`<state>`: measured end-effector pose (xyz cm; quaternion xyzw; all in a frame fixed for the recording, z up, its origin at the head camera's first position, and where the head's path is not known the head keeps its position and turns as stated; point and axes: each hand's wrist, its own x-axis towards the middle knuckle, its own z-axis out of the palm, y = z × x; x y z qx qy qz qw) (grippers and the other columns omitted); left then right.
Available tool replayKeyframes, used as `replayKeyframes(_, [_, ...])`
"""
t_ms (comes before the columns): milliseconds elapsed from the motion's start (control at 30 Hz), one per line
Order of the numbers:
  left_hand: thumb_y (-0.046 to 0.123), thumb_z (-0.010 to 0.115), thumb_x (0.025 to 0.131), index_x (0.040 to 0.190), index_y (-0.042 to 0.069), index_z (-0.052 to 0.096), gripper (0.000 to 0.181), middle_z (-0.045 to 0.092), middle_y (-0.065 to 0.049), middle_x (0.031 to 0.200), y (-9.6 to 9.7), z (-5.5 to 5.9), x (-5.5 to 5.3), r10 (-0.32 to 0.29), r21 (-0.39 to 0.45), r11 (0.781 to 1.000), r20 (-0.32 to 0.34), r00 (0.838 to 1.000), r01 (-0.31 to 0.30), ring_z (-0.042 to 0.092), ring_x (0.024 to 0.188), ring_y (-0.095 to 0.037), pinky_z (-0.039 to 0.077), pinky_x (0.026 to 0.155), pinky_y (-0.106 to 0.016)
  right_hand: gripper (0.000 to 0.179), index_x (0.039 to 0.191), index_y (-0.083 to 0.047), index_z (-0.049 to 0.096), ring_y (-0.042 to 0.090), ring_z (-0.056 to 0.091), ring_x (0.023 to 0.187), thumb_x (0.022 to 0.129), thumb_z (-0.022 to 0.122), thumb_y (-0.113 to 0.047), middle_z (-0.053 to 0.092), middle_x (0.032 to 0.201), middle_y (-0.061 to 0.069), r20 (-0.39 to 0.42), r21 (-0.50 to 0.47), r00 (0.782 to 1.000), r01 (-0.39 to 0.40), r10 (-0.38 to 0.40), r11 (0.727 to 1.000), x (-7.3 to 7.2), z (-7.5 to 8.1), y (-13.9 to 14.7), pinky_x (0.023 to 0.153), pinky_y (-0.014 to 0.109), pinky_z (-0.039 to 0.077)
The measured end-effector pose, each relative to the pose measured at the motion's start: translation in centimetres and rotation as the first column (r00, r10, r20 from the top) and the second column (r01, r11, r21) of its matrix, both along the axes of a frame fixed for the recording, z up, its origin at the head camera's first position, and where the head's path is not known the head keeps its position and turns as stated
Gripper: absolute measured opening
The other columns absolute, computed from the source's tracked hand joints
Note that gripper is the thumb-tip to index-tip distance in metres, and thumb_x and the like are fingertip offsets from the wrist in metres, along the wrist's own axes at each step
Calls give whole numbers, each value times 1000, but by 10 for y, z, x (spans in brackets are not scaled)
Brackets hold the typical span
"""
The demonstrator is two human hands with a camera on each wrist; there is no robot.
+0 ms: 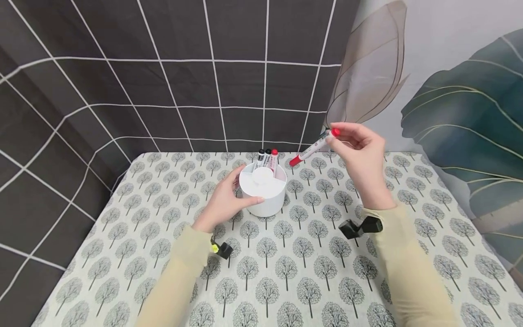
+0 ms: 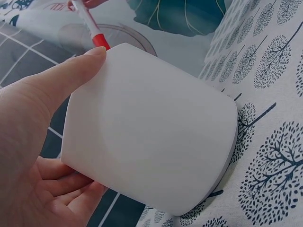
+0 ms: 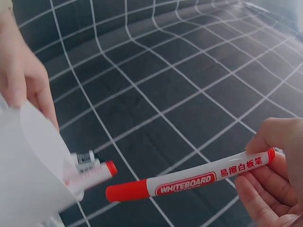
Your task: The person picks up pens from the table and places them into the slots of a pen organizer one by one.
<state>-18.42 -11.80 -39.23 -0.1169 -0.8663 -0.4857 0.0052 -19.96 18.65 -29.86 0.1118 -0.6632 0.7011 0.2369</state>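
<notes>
A round white pen organizer (image 1: pixel 266 206) with divided compartments stands on the tablecloth. My left hand (image 1: pixel 222 197) grips it from the left, thumb across the near rim and fingers round the far side. Two black-ended markers (image 1: pixel 260 156) and one red-ended marker (image 1: pixel 274 156) stand in its back compartment. Up to the right, my right hand (image 1: pixel 363 156) pinches a red whiteboard marker (image 1: pixel 314 147) by its tail end. The marker slants, its red cap (image 3: pixel 127 191) pointing down and left towards the organizer. In the left wrist view the organizer's smooth wall (image 2: pixel 151 127) hides its inside.
A white tablecloth (image 1: pixel 267 295) with grey tree prints covers the table. Behind it hangs a dark curtain (image 1: pixel 188 86) with a white grid, and at the right a leaf-patterned curtain (image 1: pixel 470 113). A black wrist camera (image 1: pixel 361 227) sits at the right cuff.
</notes>
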Motion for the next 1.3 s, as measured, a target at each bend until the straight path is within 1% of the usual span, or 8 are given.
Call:
replayKeyframes(100, [46,92,72,158,19,36,107,45,-8,154,0,0,-1,-1,2,1000,1,1000,1,47,137,-30,39,113,-44,25,110,2,76,20,69,89,85,78,4,73,96,11,-6,-9,999,-35,35,999,-2,-1,-9,87,24,56])
replayKeyframes(367, [50,92,71,159,21,34,109,44,-8,155,-2,-1,-2,1,-17,1000,1,1000,-1,47,136,-31,39,112,-48,25,111,-3,77,20,69,89,86,77,4,75,99,10,6,55,998,-69,69,996,-8,-9,-29,83,23,57])
replayKeyframes(500, [49,92,71,159,20,35,109,43,-6,156,-3,-2,-2,0,-9,1000,-3,1000,0,47,137,-30,38,112,-47,25,111,-3,77,19,69,91,87,76,4,74,101,11,20,59,995,-103,102,993,-13,-15,-37,85,26,58])
replayKeyframes(633, [48,92,71,158,20,35,108,44,-6,155,-3,-3,-2,-2,6,1000,-5,1000,2,46,137,-29,38,113,-45,25,112,-2,76,19,69,92,87,76,3,74,101,9,42,99,993,-111,107,989,-16,-20,-44,86,27,57])
replayKeyframes(867, [48,92,71,159,19,35,109,45,-6,155,-2,-1,-1,-10,16,1000,5,1000,10,46,138,-26,37,114,-41,27,116,1,72,19,69,104,90,76,0,72,114,11,70,119,985,-163,156,979,-16,-26,-50,95,30,54])
replayKeyframes(1033, [49,92,70,159,17,33,111,42,-5,157,-2,0,-2,-10,8,1000,9,1000,10,46,138,-28,37,114,-43,29,119,3,70,18,69,106,92,76,-5,72,115,11,98,139,985,-152,139,979,-14,-29,-45,97,29,53])
replayKeyframes(1200, [50,92,70,159,17,33,112,42,-5,157,-3,1,-2,-5,-9,1000,4,1000,5,46,137,-29,37,114,-46,27,118,-3,72,16,69,105,94,75,-13,73,115,8,136,166,984,-141,119,976,-13,-36,-35,95,28,53])
replayKeyframes(1300, [51,92,70,159,18,34,112,42,-5,157,-3,0,-2,-7,-11,1000,-3,1000,7,46,138,-29,37,113,-47,27,119,-4,73,15,68,105,95,75,-17,73,116,7,164,191,981,-131,100,973,-11,-41,-28,94,26,53])
